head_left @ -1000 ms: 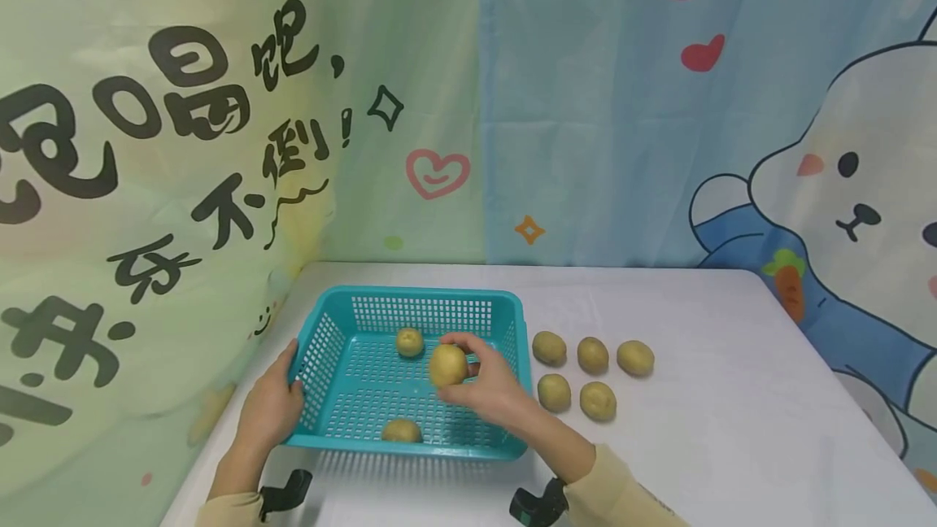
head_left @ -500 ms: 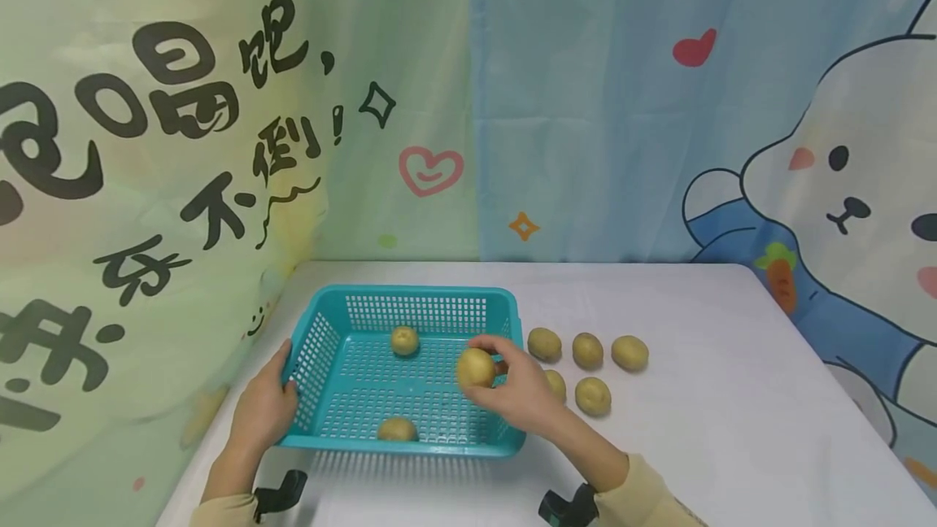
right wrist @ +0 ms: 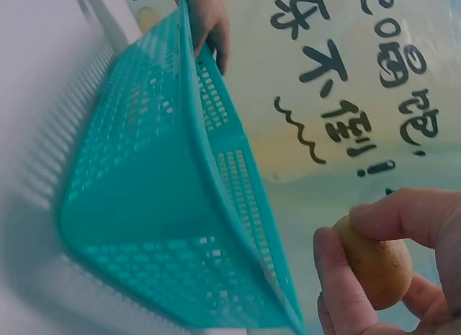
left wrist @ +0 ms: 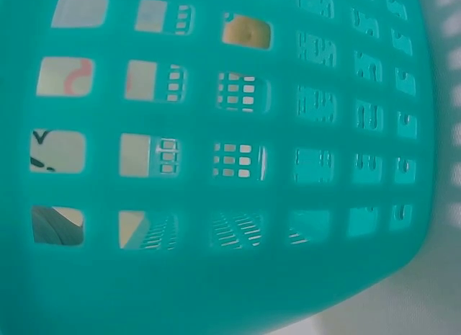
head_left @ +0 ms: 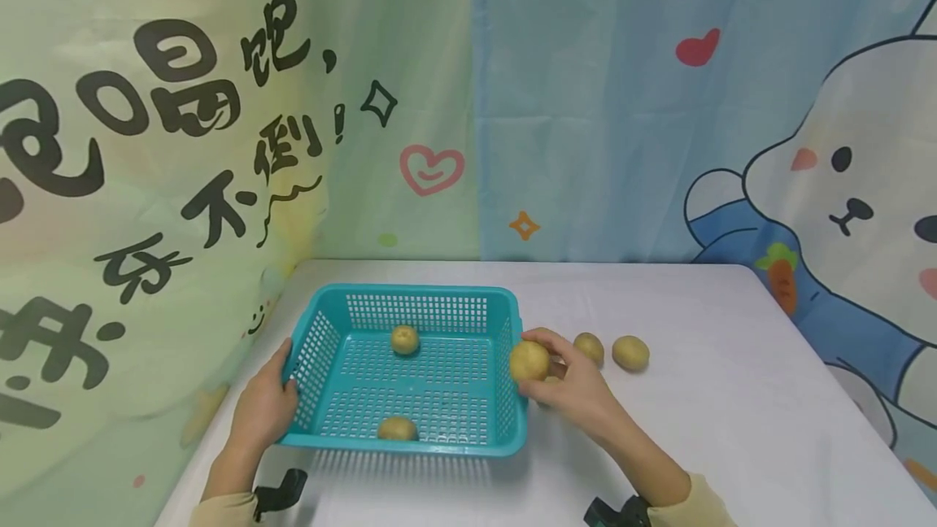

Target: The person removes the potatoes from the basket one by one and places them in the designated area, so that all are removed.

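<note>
A teal plastic basket (head_left: 410,287) with grid-like walls stands on the table. My left hand (head_left: 265,405) grips its left rim; in the right wrist view the fingers of that hand (right wrist: 210,21) hook over the rim. Inside the basket lie two potatoes, one potato (head_left: 404,340) toward the back and another potato (head_left: 398,429) by the front wall. With thumb and fingers, my right hand (head_left: 574,389) pinches a third potato (head_left: 529,361) in the air at the basket's right rim. The right wrist view shows this potato (right wrist: 378,266) close up, outside the basket.
To the right of the basket, on the white table (head_left: 732,397), lie a potato (head_left: 630,354) and another potato (head_left: 589,348) partly behind the right hand. That hand hides more of the pile. A printed curtain (head_left: 586,104) hangs behind the table.
My right hand has carried the pinched potato rightward, from above the basket's middle to its right rim. It now covers several table potatoes. The left hand stays on the rim.
</note>
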The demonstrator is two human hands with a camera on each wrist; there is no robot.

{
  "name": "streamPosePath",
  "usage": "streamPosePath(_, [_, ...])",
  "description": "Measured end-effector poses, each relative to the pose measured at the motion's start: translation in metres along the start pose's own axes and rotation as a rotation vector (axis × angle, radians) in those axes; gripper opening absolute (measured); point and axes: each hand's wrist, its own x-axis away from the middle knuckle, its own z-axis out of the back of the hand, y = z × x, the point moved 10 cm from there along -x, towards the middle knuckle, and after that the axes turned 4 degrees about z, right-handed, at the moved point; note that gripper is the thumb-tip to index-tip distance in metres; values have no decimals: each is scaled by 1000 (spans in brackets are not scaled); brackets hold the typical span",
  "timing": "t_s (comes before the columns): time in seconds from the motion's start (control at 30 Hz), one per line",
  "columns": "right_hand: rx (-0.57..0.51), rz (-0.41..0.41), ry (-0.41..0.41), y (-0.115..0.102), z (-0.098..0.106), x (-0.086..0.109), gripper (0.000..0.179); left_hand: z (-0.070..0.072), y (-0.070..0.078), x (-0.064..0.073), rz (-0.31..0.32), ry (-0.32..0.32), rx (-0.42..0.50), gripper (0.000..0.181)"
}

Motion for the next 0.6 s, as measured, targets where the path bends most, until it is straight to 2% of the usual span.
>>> streamPosePath(0.13, [11,-34,18,10,16,9,71,0,0,0,0,1,-1,61])
streamPosePath(0.27, [45,-47,50,27,31,14,71,0,0,0,5,-6,-2,61])
streamPosePath(0.6, [253,-33,118,60,64,31,68,-1,0,-1,2,-14,-2,62])
